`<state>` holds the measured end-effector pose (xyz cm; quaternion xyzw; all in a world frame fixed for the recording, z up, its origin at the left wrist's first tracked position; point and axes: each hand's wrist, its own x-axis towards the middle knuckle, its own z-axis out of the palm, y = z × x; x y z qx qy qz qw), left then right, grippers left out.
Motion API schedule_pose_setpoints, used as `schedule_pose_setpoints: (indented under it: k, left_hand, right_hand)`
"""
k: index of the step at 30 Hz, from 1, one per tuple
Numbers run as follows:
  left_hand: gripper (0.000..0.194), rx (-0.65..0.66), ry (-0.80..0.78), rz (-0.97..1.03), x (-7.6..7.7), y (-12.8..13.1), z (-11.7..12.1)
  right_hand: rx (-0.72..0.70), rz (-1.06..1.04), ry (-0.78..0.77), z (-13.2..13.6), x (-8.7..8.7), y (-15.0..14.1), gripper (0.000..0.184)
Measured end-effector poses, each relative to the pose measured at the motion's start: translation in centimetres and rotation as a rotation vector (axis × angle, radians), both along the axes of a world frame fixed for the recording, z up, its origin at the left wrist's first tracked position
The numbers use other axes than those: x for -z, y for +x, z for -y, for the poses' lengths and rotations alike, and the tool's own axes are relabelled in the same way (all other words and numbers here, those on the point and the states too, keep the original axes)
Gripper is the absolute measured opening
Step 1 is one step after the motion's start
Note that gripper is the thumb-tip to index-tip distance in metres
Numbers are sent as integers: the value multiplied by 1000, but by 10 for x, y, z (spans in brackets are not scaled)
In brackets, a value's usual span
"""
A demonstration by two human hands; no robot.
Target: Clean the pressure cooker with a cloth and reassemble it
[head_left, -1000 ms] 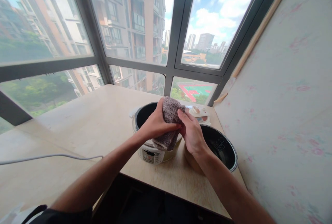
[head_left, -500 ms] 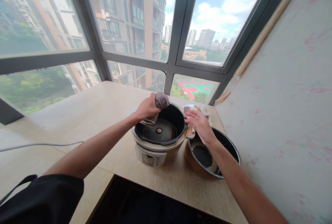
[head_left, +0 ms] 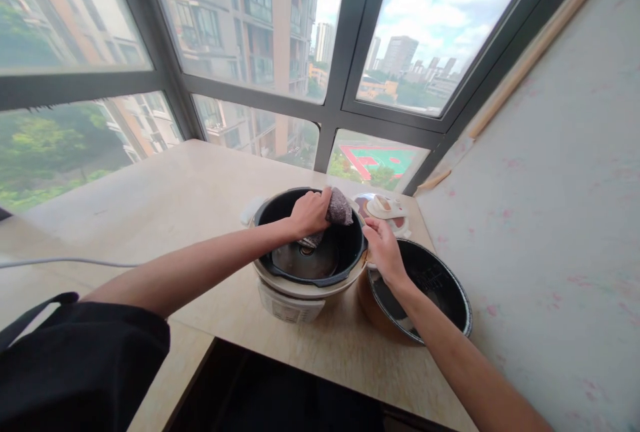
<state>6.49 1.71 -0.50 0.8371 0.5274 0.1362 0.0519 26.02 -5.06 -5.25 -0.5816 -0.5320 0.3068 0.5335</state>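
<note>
A white electric pressure cooker stands lidless on the counter, its dark inside and round centre plate showing. My left hand is closed around a grey-brown cloth, held within the cooker's opening; part of the cloth hangs below my fingers over the centre plate. At the cooker's right side, my right hand is closed with fingertips on the rim by the side handle, which it largely hides. Under my right wrist sits the dark inner pot, directly beside the cooker.
Behind the inner pot lies a white-and-brown lid near the wall. A pale cord runs across the counter at left. Windows rise behind, a patterned wall at right. A dark recess opens in front.
My left hand has moved right and lower with the cloth, across the cooker's opening. The right hand's spread fingers have closed onto the cooker's right side. The camera view has shifted slightly.
</note>
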Motion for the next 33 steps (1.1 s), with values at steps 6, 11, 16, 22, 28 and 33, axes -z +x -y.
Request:
schedule_pose_setpoints:
  k: [6,11,16,22,28,33]
  left_hand:
    - [68,-251,-341,389,7,20,11]
    - [58,-308,-486,544,14,38,20]
    - [49,-129,-589,557,18,37,20]
    - [56,150,-776,485,14,26,16]
    - [58,409,-1113,423,6,6,22]
    - [53,568,-1267,247,-12,-28,21]
  right_hand:
    - [18,26,-10,3,-5,-1,38]
    - [10,49,-12,5,-5,-2,37]
    - [16,70,-5,4,-5,-2,36]
    - [10,112,29,1,-4,0,39]
    - [12,156,14,3,-6,1,38]
    - [-19,187,6,5,-7,4,37]
